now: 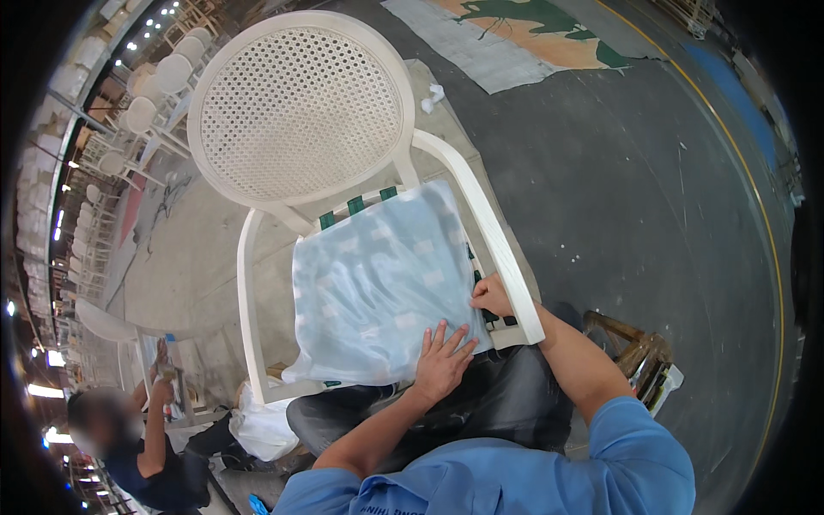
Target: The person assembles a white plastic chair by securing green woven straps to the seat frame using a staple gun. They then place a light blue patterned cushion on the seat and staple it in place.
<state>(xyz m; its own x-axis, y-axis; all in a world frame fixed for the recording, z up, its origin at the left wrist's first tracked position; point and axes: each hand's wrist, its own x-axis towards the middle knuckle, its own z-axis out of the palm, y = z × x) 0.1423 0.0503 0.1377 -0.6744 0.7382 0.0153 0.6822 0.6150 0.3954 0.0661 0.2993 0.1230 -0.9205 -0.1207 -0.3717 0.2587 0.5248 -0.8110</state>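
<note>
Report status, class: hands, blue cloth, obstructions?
Left hand spread on blue cloth; right hand at its right edge. Cloth wrinkled over chair seat. White armrest crosses over right forearm.

Counts of the parts and objects around one white, oval-backed armchair with a cane-weave back (300,120).
Two curved white armrests (245,292); three dark-green webbing straps (355,206) showing along the seat's rear edge, those at its side too covered to count; one pale-blue patterned cloth (378,283); two bare hands (445,360); one co-worker in dark clothing (159,468); one white plastic bag (262,433); background pale chairs (173,74), several, too small to count.
</note>
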